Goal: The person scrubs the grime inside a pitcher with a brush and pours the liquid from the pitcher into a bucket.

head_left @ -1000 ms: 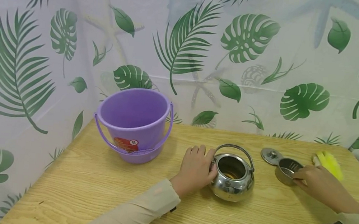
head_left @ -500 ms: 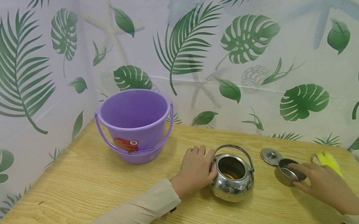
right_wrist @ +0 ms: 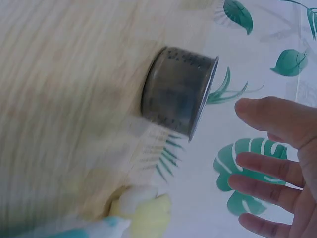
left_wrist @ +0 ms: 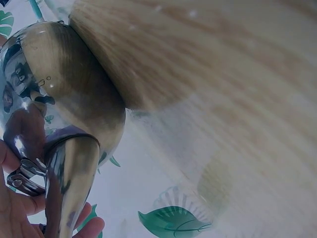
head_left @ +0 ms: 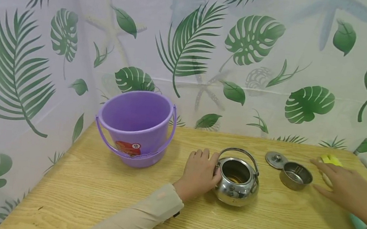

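Observation:
A shiny steel kettle (head_left: 237, 193) stands without its lid on the table, its hoop handle raised. My left hand (head_left: 199, 173) holds it at its left side; in the left wrist view, that hand's fingers (left_wrist: 89, 229) lie around the spout (left_wrist: 72, 181). To the kettle's right sits a small perforated steel strainer cup (head_left: 295, 177), seen from the side in the right wrist view. My right hand (head_left: 345, 187) hovers just right of the cup, apart from it, with fingers spread and nothing held. A round knobbed lid (head_left: 277, 159) lies behind the cup.
A purple bucket (head_left: 134, 139) with its handle down stands at the back left. Something yellow (head_left: 331, 160) lies behind my right hand, mostly hidden. A teal object (head_left: 358, 224) shows partly under the right forearm. A leaf-print curtain (head_left: 189, 56) hangs behind the table.
My right hand has let go of the strainer cup and drawn away to the right with its fingers opening. The cup stays on the table. My left hand keeps its place on the kettle.

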Tool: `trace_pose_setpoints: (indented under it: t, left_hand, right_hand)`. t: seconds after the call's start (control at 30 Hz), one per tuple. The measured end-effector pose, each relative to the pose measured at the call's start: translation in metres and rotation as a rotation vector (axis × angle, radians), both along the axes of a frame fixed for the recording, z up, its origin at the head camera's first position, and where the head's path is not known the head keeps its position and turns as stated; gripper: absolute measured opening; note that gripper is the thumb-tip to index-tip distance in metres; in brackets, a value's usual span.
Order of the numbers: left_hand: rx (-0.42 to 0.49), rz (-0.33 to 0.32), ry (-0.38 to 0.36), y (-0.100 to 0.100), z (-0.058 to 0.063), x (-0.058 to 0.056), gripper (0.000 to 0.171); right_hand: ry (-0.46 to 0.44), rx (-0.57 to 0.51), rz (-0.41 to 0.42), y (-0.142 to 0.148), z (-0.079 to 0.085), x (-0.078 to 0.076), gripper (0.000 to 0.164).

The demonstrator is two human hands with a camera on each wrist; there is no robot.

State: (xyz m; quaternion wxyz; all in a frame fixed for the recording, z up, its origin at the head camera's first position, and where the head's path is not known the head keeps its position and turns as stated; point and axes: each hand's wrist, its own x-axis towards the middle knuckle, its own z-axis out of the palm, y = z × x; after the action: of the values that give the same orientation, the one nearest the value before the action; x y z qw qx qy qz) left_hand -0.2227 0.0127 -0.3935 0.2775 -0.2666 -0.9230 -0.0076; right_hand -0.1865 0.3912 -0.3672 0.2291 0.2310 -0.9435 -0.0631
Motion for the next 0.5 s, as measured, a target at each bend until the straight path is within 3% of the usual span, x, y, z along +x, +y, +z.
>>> trace_pose_setpoints:
  t: [0.17, 0.33, 0.43, 0.5]
  left_hand:
    - [0.0, 0.003, -0.007, 0.0, 0.001, 0.001, 0.031]
    - [0.0, 0.008, -0.008, -0.001, 0.003, 0.001, 0.032]
    - [0.002, 0.009, 0.002, -0.001, 0.003, 0.001, 0.031]
    - [0.004, 0.009, 0.008, -0.001, 0.004, 0.001, 0.03]
  right_hand:
    - [0.078, 0.005, -0.001, 0.012, -0.004, 0.005, 0.099]
    - [0.042, 0.005, -0.078, 0.023, -0.009, 0.01, 0.106]
    - [-0.031, -0.004, -0.154, 0.029, -0.014, 0.014, 0.101]
    - [-0.067, -0.014, -0.189, 0.034, -0.018, 0.017, 0.087]
